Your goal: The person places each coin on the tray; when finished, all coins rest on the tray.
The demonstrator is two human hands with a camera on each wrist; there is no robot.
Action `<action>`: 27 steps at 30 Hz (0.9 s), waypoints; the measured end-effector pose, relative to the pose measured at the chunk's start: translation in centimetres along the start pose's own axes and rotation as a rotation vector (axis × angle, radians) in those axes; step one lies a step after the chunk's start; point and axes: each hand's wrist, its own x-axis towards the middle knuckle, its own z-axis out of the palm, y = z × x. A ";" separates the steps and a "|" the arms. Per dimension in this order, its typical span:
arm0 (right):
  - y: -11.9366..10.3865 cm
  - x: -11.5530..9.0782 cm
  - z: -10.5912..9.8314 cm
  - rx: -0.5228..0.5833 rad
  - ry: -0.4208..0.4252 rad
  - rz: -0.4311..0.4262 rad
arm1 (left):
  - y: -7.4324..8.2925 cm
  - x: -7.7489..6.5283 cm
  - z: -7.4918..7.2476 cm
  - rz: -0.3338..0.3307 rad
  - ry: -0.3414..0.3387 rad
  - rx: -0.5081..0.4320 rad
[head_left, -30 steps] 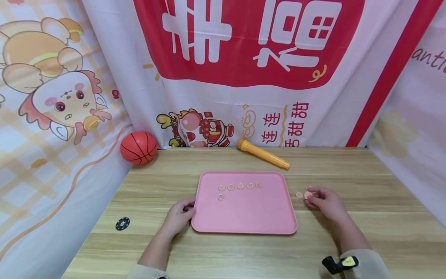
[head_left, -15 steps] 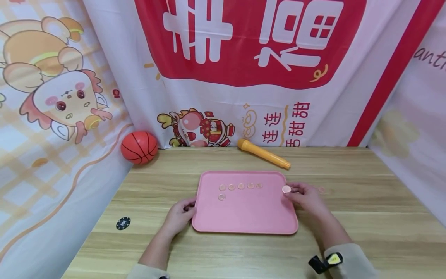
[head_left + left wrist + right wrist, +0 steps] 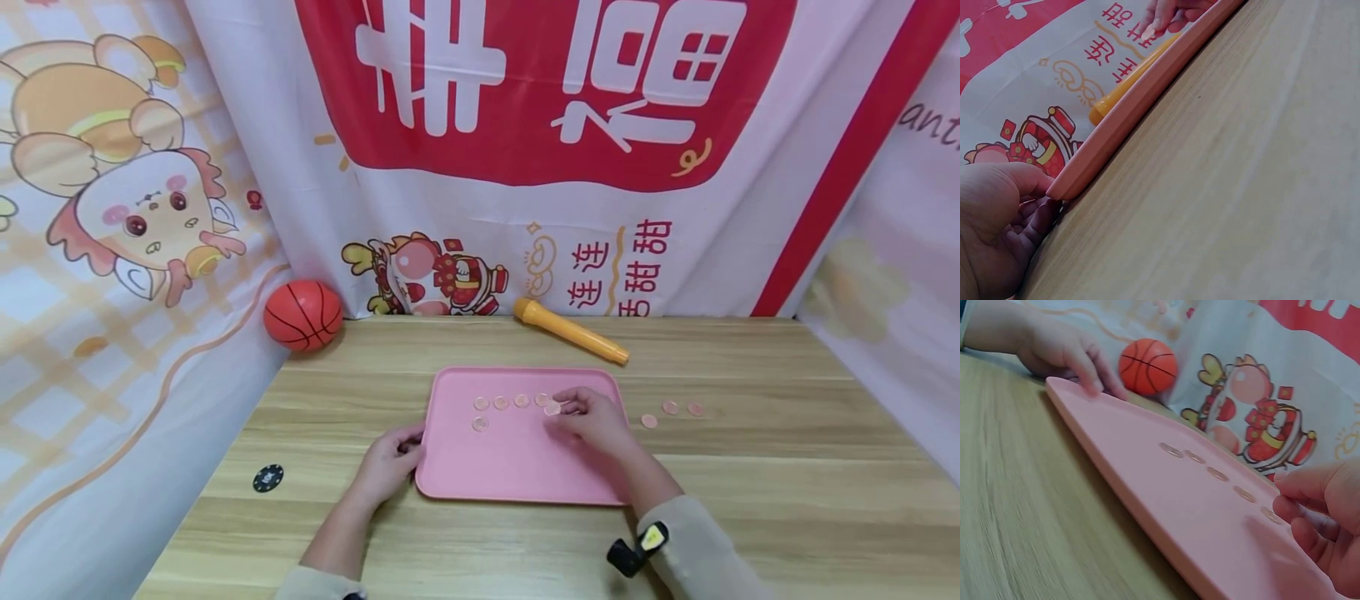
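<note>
My right hand point(image 3: 596, 421) pinches a small copper-coloured coin point(image 3: 552, 408) over the pink tray point(image 3: 525, 475), at the right end of a row of similar coins point(image 3: 501, 402). One more coin point(image 3: 480, 424) lies on the tray below the row's left end. My left hand point(image 3: 386, 467) holds the tray's left edge; in the left wrist view the thumb is on the rim point(image 3: 1107, 134) and the other fingers are curled by its side. The right wrist view shows the right hand point(image 3: 1329, 519) above the tray, where the held coin is mostly hidden.
Three coins point(image 3: 670, 407) lie on the wooden table point(image 3: 750, 500) right of the tray. An orange toy microphone point(image 3: 573, 332) lies behind it. A red ball with basketball lines point(image 3: 303, 316) stands at the back left, and a black chip point(image 3: 267, 478) lies front left. Printed cloth hangs around the table.
My right hand has carried a coin left from the table beside the tray to above the coin row. The left hand has stayed at the tray's edge.
</note>
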 end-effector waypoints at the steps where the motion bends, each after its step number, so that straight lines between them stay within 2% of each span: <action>1: -0.1 0.2 0.6 0.005 0.000 0.006 | 0.0 0.0 0.0 0.000 0.000 -0.002; 7: -0.5 1.2 3.6 0.016 0.003 0.015 | 0.2 -0.1 -0.1 -0.002 0.000 -0.008; 12: -0.8 1.8 5.4 -0.027 0.006 -0.026 | 0.1 -0.1 -0.1 -0.002 -0.002 -0.011; 19: -1.3 2.1 6.9 -0.113 0.001 -0.050 | 0.1 0.0 0.0 0.004 0.005 -0.006; 27: -1.5 2.1 7.6 -0.222 0.003 -0.071 | -0.1 0.1 0.0 -0.002 0.009 -0.009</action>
